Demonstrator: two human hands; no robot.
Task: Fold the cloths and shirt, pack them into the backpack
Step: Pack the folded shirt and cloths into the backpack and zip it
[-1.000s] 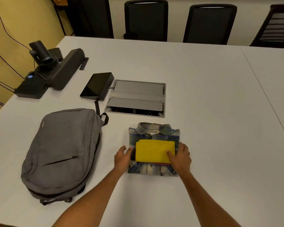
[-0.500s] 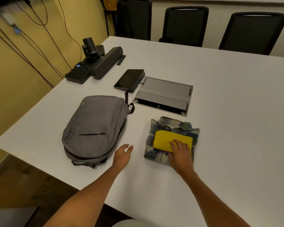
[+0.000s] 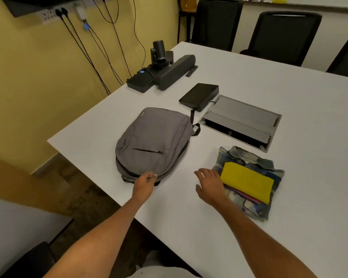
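On the white tabletop (image 3: 189, 217), the left hand (image 3: 144, 184) pinched the near edge of the still-closed grey backpack (image 3: 153, 141) while the right hand (image 3: 208, 182) hovered open beside the folded shirt (image 3: 249, 205) stacked with cloths (image 3: 247, 181), packing not yet begun.

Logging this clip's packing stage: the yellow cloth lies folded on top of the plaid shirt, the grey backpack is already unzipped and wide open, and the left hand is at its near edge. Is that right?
Not quite. In the head view the grey backpack lies flat and closed, with no opening showing. The rest holds: the yellow cloth lies folded on the plaid shirt, and the left hand is at the backpack's near edge.
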